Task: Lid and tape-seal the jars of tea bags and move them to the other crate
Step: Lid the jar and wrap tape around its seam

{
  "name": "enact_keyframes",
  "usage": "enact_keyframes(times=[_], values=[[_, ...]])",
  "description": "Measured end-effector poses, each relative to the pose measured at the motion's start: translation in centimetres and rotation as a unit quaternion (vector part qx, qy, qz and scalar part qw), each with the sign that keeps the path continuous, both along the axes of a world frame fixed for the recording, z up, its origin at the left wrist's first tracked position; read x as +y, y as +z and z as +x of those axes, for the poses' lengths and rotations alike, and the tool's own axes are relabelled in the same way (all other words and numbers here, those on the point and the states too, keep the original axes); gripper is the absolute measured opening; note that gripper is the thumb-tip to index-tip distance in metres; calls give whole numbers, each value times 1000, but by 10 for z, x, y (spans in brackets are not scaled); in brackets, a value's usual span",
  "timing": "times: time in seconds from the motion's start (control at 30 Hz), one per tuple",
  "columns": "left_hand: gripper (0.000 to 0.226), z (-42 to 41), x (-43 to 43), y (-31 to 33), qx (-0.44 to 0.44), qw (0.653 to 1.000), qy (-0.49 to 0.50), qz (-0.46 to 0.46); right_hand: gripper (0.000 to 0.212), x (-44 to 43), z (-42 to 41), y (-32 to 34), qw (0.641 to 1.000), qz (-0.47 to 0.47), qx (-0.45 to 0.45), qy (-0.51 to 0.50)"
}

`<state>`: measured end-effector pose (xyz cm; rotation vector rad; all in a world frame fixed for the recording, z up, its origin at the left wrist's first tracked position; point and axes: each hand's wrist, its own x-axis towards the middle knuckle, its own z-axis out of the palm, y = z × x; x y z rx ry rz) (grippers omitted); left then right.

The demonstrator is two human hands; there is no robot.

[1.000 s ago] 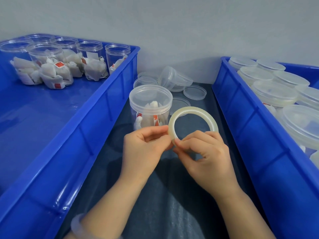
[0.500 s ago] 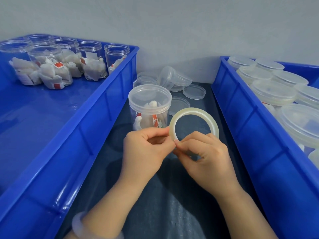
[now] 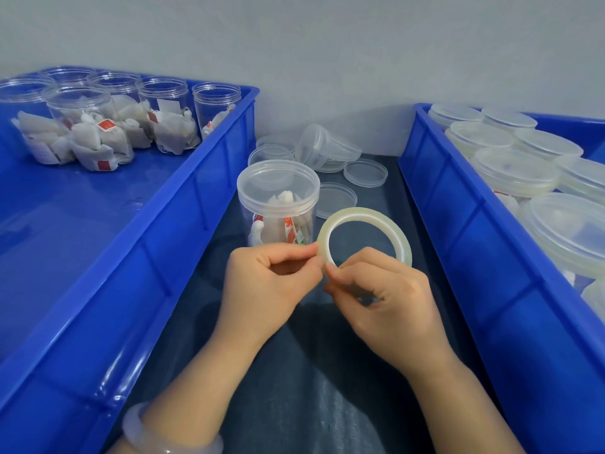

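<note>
Left hand and right hand still pinch the clear ring-shaped tape roll at its near-left edge, barely shifted, just before the lidded clear plastic jar.

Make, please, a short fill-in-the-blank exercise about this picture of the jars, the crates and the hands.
1. The left hand and the right hand hold a ring of clear ____.
2. The jar standing between the left crate and the right crate already wears its ____.
3. The open jars of tea bags stand in the ____ crate.
4. Both crates are ____ in colour.
Missing words: tape; lid; left; blue.
</note>
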<state>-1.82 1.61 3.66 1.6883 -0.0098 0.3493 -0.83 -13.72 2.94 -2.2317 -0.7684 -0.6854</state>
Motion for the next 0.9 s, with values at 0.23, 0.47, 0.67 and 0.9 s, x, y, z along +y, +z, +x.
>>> enact_keyframes(times=[0.23,0.47,0.67,0.9], values=[[19,1,-2,-4,9,999,13,29,15,3,-3,-2,992,26,120,-1],[12,4,-5,-14,27,995,32,87,12,3,0,-7,986,24,165,23],[15,6,-4,-16,48,990,43,126,35,5,0,-11,951,77,299,-11],[21,7,-1,-13,78,989,11,124,32,9,4,-11,923,43,382,-5]])
